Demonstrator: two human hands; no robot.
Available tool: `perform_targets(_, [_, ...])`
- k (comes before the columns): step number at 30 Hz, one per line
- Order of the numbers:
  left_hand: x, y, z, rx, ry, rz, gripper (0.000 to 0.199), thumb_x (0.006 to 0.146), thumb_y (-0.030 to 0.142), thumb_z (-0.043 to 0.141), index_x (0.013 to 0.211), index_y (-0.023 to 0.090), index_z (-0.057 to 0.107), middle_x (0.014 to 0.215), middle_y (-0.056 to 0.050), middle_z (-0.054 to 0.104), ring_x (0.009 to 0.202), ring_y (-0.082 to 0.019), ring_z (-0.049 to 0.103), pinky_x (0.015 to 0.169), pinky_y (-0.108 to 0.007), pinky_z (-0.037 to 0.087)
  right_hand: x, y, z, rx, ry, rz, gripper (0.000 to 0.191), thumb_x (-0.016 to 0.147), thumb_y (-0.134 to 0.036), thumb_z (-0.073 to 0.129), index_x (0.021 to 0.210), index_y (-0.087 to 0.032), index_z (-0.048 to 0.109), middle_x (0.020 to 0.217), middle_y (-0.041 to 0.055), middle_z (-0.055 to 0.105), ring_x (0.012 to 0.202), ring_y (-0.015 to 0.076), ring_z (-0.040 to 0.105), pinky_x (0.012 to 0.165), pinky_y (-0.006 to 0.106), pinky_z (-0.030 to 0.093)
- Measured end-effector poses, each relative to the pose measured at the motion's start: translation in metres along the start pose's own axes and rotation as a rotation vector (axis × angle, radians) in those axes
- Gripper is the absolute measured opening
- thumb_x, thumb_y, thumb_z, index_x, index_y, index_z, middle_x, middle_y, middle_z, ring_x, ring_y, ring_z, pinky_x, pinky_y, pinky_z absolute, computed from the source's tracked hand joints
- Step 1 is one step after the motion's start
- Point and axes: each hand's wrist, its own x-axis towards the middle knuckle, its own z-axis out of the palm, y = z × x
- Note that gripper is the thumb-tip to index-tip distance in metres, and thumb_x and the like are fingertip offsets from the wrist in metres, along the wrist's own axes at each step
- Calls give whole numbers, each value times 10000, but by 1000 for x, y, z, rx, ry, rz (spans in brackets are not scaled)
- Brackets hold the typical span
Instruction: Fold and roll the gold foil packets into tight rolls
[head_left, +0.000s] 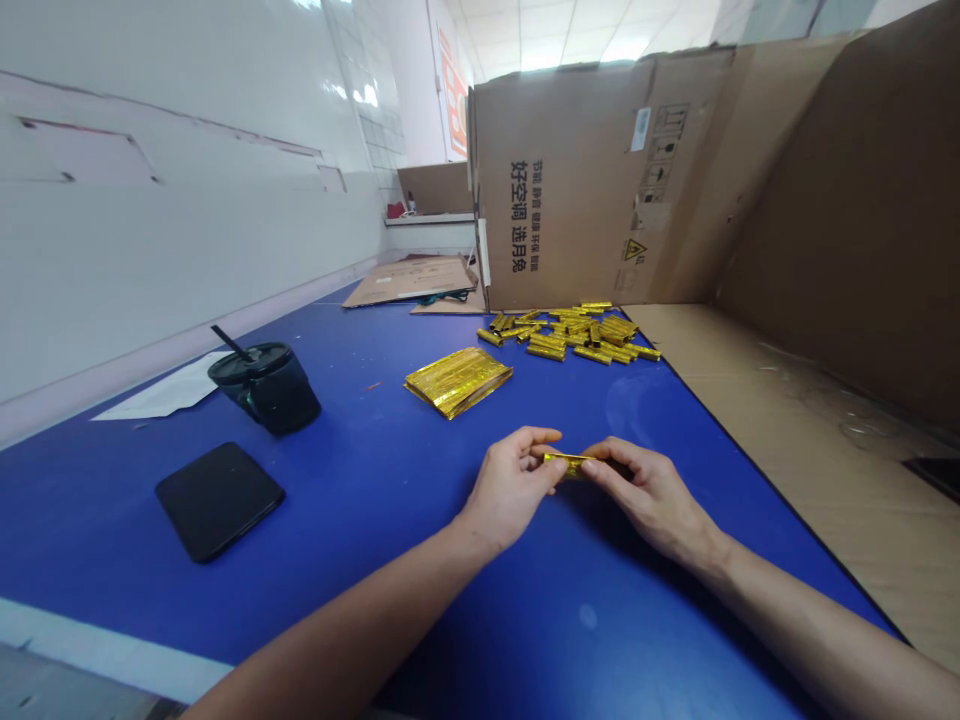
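Between my two hands is a small gold foil roll, held just above the blue table. My left hand pinches its left end between thumb and fingers. The right end is gripped by my right hand, thumb in front and fingers behind. Beyond my left hand lies a flat stack of gold foil sheets. Farther back, a loose heap of gold foil rolls spreads along the table's far right. My fingers partly cover the held roll.
A dark lidded cup with a straw stands at the left, beside white paper and a flat black object. A large cardboard box rises behind the heap. Cardboard borders the table's right edge. Flattened cardboard lies at the back.
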Motion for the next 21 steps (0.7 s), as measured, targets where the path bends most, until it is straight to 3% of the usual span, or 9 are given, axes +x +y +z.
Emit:
perform_targets(4, [-1, 0, 1, 11, -71, -34, 249, 658, 189, 587, 888, 93, 573, 679, -30, 585, 582, -101, 543, 511, -205, 435, -1, -1, 1, -74, 51, -98, 199, 817, -313, 447, 786, -184, 594, 699, 23, 583, 634, 135, 531, 587, 243, 414])
perform_targets(9, [-4, 3, 4, -4, -37, -54, 188, 669, 227, 583, 802, 95, 578, 622, -23, 579, 538, -94, 545, 482, -190, 425, -5, -4, 4, -113, 108, -135, 212, 830, -288, 430, 748, -186, 597, 646, 23, 566, 585, 126, 515, 556, 239, 409])
perform_targets(13, [-5, 4, 6, -12, -49, -151, 200, 695, 303, 556, 735, 107, 547, 550, -7, 551, 435, -81, 516, 394, -168, 371, -6, -5, 5, -135, 132, -169, 242, 834, -287, 420, 697, -190, 594, 596, 15, 562, 537, 117, 508, 528, 233, 404])
perform_targets(18, [-4, 3, 7, -45, -32, -162, 199, 673, 307, 572, 716, 114, 547, 589, -16, 567, 480, -96, 540, 413, -181, 400, -5, -4, 6, -94, 78, -130, 200, 835, -277, 418, 808, -193, 598, 707, 26, 608, 628, 130, 550, 591, 237, 431])
perform_targets(21, [-3, 4, 7, 1, 4, -154, 164, 677, 273, 564, 705, 112, 549, 529, -3, 550, 442, -83, 518, 405, -170, 387, -5, -4, 7, -66, 46, -98, 217, 845, -269, 400, 773, -192, 589, 692, 19, 602, 616, 127, 544, 584, 235, 427])
